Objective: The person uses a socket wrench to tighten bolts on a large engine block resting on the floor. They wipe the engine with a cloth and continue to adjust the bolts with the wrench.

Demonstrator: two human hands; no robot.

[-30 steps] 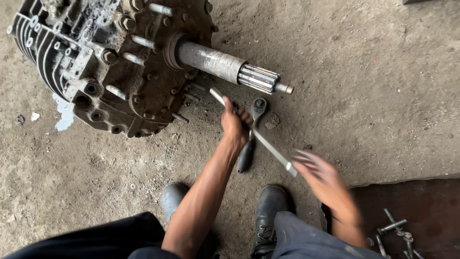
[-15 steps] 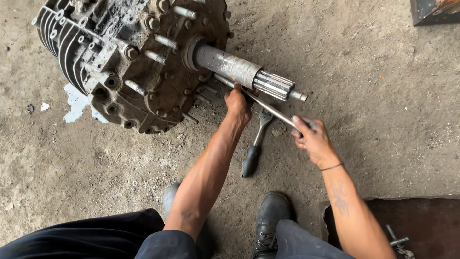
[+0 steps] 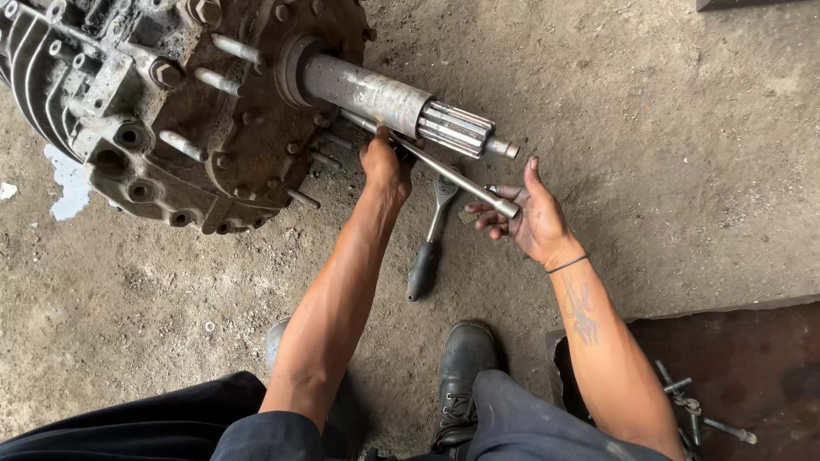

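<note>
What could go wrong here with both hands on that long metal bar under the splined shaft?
The long steel bar is held by the left hand near the housing and only loosely by the right hand at its end; if it slips, knuckles may hit the grey splined shaft or the rusty gear housing's protruding studs. The black-handled ratchet wrench lying on the dirty concrete floor near the black boot could be stepped on.

Soft, even daylight, faint shadows, sharp focus, no glare.
</note>
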